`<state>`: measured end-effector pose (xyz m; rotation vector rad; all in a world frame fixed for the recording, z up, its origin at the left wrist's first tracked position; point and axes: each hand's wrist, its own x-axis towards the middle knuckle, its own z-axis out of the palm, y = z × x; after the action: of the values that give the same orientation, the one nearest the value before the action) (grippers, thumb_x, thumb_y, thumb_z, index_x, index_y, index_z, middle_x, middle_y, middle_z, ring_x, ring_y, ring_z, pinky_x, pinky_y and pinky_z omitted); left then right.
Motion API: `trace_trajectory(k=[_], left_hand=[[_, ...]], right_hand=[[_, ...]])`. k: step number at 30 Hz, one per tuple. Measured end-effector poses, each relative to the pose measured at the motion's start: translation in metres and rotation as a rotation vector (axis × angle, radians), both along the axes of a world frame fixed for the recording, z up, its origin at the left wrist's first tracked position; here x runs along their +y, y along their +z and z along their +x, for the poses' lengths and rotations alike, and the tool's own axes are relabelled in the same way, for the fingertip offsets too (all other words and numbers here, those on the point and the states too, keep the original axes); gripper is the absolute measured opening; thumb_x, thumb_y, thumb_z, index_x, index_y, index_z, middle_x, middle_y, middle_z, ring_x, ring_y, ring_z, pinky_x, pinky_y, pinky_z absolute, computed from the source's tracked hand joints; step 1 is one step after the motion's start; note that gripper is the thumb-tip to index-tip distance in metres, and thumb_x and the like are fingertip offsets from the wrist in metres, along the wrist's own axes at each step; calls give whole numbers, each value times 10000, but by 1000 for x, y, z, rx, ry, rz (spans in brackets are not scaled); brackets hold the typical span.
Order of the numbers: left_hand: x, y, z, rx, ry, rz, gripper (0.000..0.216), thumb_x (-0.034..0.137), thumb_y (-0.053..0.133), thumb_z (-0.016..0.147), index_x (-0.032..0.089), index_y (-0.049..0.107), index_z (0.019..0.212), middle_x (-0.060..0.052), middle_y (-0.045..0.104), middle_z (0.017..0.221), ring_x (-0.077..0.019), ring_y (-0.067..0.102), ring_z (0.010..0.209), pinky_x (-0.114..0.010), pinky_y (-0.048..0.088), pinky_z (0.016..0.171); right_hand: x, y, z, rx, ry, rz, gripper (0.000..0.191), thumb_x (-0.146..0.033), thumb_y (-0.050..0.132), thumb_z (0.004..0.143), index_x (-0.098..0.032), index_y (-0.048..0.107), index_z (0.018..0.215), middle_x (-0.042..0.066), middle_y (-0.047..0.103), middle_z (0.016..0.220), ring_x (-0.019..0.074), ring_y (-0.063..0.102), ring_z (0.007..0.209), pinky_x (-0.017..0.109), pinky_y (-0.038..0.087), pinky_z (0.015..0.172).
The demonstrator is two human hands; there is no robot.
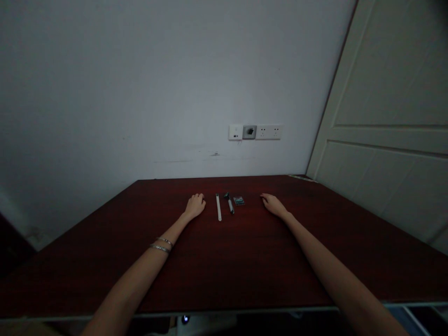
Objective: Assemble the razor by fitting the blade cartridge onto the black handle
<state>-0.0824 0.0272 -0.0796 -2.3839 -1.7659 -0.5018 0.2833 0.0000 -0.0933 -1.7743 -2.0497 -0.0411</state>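
Both my arms reach forward over a dark red-brown table (pixel 245 261). My left hand (pixel 196 204) rests on the tabletop with its fingers curled under, holding nothing that I can see. My right hand (pixel 272 204) lies palm down with its fingers stretched flat, and it is empty. Between the hands lie three small things: a long thin white stick (pixel 219 207) nearest the left hand, a small razor (pixel 229 202) with a dark head, and a small teal cartridge pack (pixel 239 200) nearest the right hand. Neither hand touches them. Two bracelets (pixel 161 245) circle my left forearm.
A white wall rises behind the table with a row of sockets (pixel 255 132). A white panelled door (pixel 388 121) stands at the right, close to the table's far right corner. The table's near edge (pixel 224 311) runs along the bottom of the view.
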Motion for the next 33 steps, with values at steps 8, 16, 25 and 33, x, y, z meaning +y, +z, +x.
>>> trace_trajectory(k=[8, 16, 25, 33], left_hand=[[-2, 2, 1, -4, 14, -20, 252, 237, 383, 849, 149, 532, 1033, -107, 565, 1069, -219, 512, 984, -325, 392, 836], [-2, 2, 1, -32, 4, -36, 251, 236, 386, 844, 148, 533, 1028, -109, 567, 1065, -219, 517, 988, -324, 388, 841], [-1, 1, 1, -18, 13, -22, 251, 230, 387, 843, 145, 534, 1028, -112, 570, 1058, -217, 522, 977, -322, 391, 831], [0, 1, 1, -20, 5, -19, 236, 234, 390, 847, 150, 532, 1016, -111, 569, 1045, -216, 526, 968, -319, 395, 817]], right_hand=[[0, 0, -1, -8, -13, -5, 393, -165, 355, 855, -54, 562, 1169, 154, 537, 1240, 208, 480, 1166, 291, 317, 1014], [-4, 6, -3, 1, -28, 20, 378, -157, 386, 833, -98, 575, 1155, 131, 567, 1202, 210, 501, 1131, 301, 347, 980], [-28, 55, -91, 44, -135, -77, 338, -426, 425, 840, -185, 648, 923, 106, 665, 926, 225, 620, 868, 285, 445, 712], [-33, 55, -150, -112, -35, -170, 400, -425, 448, 809, -125, 645, 985, 195, 638, 1004, 301, 617, 912, 371, 469, 723]])
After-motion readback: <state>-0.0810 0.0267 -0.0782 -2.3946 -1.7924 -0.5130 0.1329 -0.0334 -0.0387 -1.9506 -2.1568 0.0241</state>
